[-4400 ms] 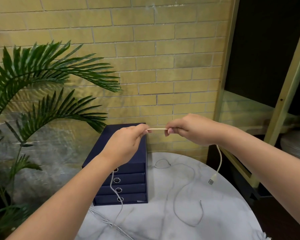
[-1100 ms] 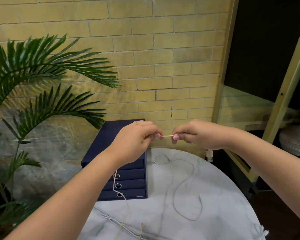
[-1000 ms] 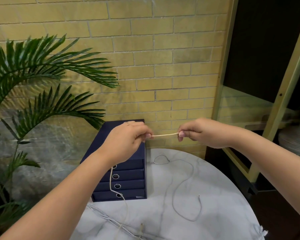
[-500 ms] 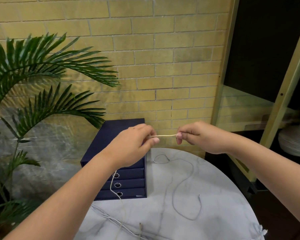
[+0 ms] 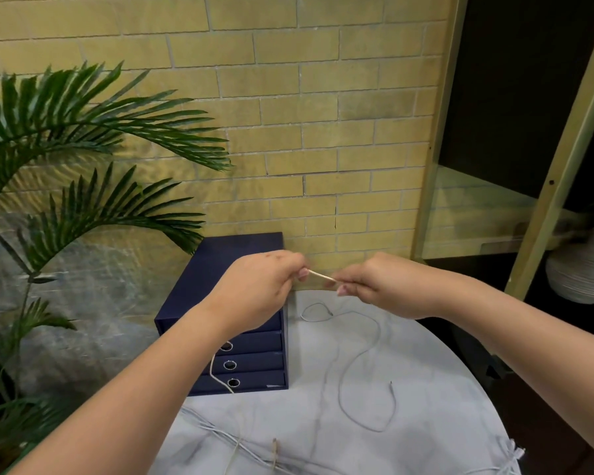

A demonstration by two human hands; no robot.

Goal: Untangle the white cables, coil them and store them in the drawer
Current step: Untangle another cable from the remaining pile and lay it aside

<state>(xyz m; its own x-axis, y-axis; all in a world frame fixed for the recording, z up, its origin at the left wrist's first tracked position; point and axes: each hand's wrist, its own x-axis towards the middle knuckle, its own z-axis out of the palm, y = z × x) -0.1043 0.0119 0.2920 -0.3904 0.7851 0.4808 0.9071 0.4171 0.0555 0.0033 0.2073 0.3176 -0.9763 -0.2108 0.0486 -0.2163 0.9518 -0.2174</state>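
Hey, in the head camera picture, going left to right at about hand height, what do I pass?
Palm plant → left hand → white cable, pinched between both hands → right hand → shelf upright → ribbed vase.

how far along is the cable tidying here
Done: nothing visibly; no coil is in sight and the fronts of the drawer unit look closed. In hand: the left hand and right hand pinch a short stretch of one white cable taut above the table. Left: a thin cable lies loose on it and a bundle of strands sprawls at the near edge, all to be coiled and stored.
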